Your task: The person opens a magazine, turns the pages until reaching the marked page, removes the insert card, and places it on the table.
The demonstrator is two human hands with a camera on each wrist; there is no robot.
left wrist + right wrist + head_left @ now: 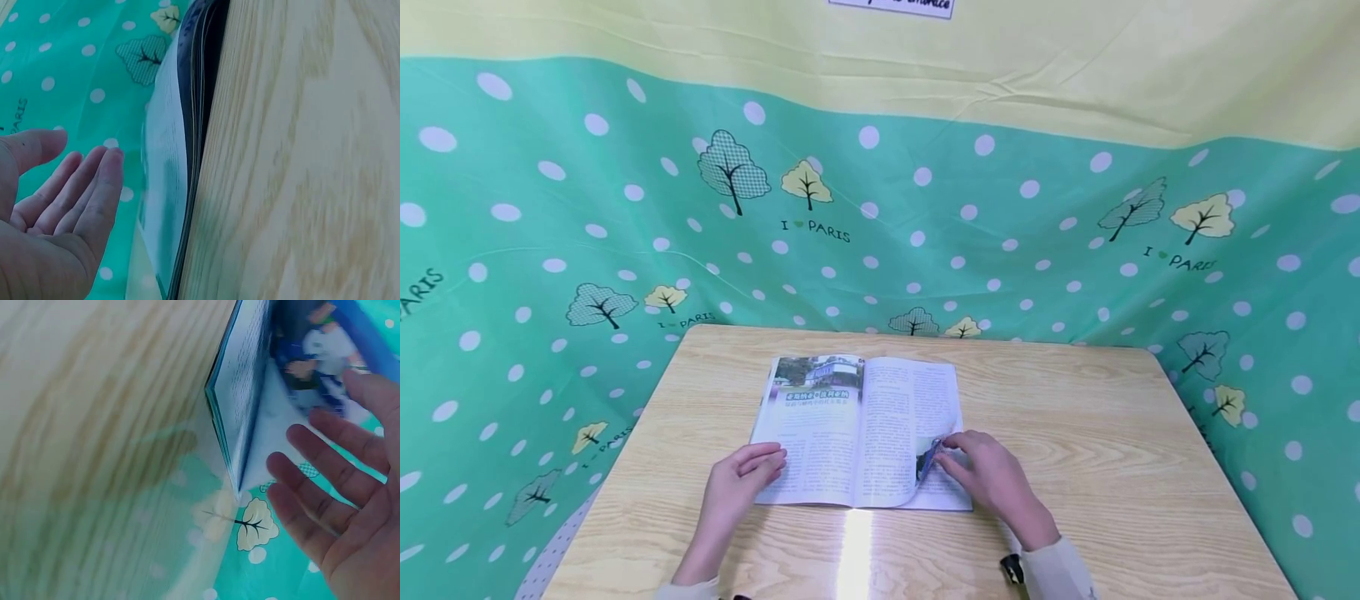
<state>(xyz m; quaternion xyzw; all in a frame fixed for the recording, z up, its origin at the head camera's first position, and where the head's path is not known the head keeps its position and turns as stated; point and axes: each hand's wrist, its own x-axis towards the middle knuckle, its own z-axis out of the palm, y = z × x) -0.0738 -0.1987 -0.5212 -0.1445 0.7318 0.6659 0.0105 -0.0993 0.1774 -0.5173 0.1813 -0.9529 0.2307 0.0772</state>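
An open magazine (811,454) lies on the wooden table, with a photo of a building at the top of its left page. Beside and partly over that page's lower left edge is my left hand (741,482), its fingers loosely bent and holding nothing. My right hand (992,477) pinches the lower right corner of a right-hand page (886,450) between thumb and fingers. The corner curls up and inward, baring a coloured picture on its reverse. In the right wrist view this blue picture (322,353) looks blurred near the thumb.
The light wooden table (1112,433) extends to both sides of the magazine. A green dotted cloth (925,250) with printed trees hangs behind and around it. Light glares off the tabletop at the front. A black band (1012,569) shows by the right sleeve.
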